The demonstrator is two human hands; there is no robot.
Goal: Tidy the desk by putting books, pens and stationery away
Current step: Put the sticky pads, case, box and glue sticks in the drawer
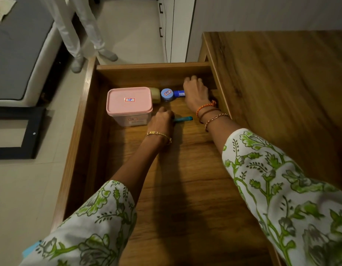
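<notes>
Wooden drawer [83, 143] stands pulled out beside the counter [281, 77], both hands inside. Left hand [162, 120] grasps a teal pen [184, 119] just beside the pink-lidded box [129, 101]. Right hand [196, 92] curls round a blue tube [178, 93] beside a blue-capped jar [167, 94] near the drawer's back wall.
</notes>
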